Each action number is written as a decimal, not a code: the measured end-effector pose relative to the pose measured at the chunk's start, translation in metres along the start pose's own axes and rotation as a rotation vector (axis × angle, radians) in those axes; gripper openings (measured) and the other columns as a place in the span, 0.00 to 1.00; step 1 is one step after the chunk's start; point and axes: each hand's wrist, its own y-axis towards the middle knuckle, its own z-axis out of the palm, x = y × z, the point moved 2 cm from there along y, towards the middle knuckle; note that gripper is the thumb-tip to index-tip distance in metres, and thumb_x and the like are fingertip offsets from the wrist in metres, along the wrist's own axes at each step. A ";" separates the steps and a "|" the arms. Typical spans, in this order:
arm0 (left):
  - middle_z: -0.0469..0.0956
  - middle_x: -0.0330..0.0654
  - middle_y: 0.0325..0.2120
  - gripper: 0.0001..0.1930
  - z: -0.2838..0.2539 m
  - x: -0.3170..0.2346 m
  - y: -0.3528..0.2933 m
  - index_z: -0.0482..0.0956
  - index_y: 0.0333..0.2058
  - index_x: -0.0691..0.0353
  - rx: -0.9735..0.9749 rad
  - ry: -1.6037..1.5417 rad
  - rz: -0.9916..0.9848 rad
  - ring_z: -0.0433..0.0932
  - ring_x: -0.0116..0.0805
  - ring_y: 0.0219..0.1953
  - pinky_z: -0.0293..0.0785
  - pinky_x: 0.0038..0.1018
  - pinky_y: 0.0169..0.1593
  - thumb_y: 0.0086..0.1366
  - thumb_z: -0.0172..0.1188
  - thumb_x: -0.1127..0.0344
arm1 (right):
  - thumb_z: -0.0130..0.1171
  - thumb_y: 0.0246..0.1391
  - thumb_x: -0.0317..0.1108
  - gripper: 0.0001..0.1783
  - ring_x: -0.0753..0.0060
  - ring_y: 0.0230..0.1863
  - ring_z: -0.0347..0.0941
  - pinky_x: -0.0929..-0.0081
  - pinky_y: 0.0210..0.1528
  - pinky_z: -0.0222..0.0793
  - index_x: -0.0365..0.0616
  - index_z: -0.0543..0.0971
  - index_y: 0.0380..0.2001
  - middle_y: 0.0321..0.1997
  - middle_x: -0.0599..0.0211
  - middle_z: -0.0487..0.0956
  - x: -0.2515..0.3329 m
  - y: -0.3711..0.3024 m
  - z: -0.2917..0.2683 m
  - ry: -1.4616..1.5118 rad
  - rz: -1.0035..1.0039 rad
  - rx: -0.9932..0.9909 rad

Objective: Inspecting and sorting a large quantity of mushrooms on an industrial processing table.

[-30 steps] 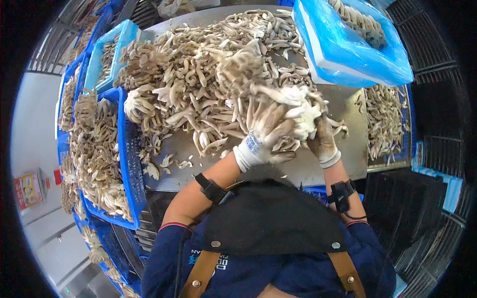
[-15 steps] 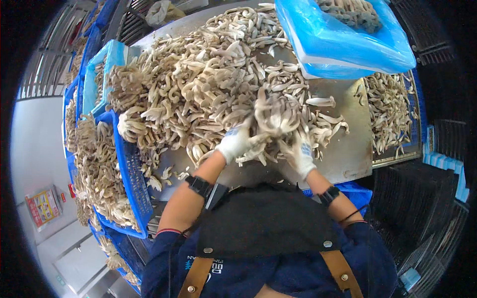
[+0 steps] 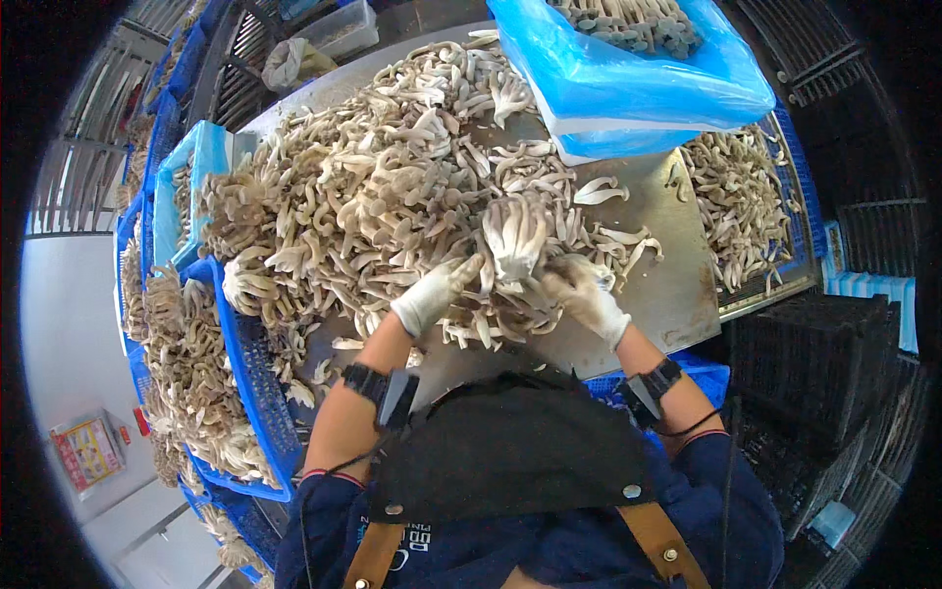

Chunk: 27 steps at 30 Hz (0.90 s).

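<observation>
A large heap of pale brown-grey mushrooms (image 3: pixel 363 206) lies across the metal table. Between my gloved hands, at the heap's near side, is a mushroom cluster (image 3: pixel 514 236), its thick pale stems joined at the base. My left hand (image 3: pixel 438 293), in a white glove, has its fingers closed against the left side of this cluster. Beside the cluster's base on the right, my right hand (image 3: pixel 589 302), also in a white glove, is curled with its fingers slightly blurred. What its fingertips hold is hidden. Loose mushrooms (image 3: pixel 496 324) lie below the cluster, between the hands.
A blue-lined box (image 3: pixel 638 98) of neatly laid mushrooms stands at the far right of the metal table (image 3: pixel 677 265). Blue crates (image 3: pixel 257 383) full of mushrooms line the left side. Another mushroom crate (image 3: pixel 807 187) is at the right, with black crates (image 3: pixel 810 363) nearer.
The cluster between my hands has turned more upright, its stems now facing me. My hands have drawn slightly apart from it. The whole view has shifted a little.
</observation>
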 end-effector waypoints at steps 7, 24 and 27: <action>0.75 0.54 0.49 0.37 -0.014 -0.010 0.072 0.60 0.61 0.67 -0.053 -0.597 -0.593 0.74 0.37 0.49 0.69 0.29 0.51 0.65 0.49 0.41 | 0.59 0.53 0.55 0.49 0.58 0.56 0.69 0.69 0.62 0.60 0.23 0.55 0.60 0.59 0.44 0.68 0.047 0.055 0.004 0.747 0.485 0.243; 0.51 0.42 0.66 0.48 -0.077 -0.112 0.033 0.35 0.68 0.52 -0.615 -1.764 -0.076 0.55 0.40 0.66 0.56 0.39 0.65 0.60 0.61 0.58 | 0.70 0.42 0.47 0.55 0.44 0.69 0.51 0.57 0.69 0.45 0.40 0.51 0.67 0.68 0.44 0.56 0.109 0.022 -0.036 0.449 -0.442 -0.188; 0.54 0.42 0.65 0.46 -0.073 -0.108 0.021 0.42 0.67 0.54 -0.583 -1.714 -0.035 0.54 0.42 0.66 0.56 0.40 0.65 0.57 0.65 0.60 | 0.68 0.45 0.46 0.48 0.44 0.66 0.55 0.57 0.66 0.50 0.38 0.57 0.64 0.64 0.43 0.60 0.141 0.018 -0.040 0.432 -0.370 -0.198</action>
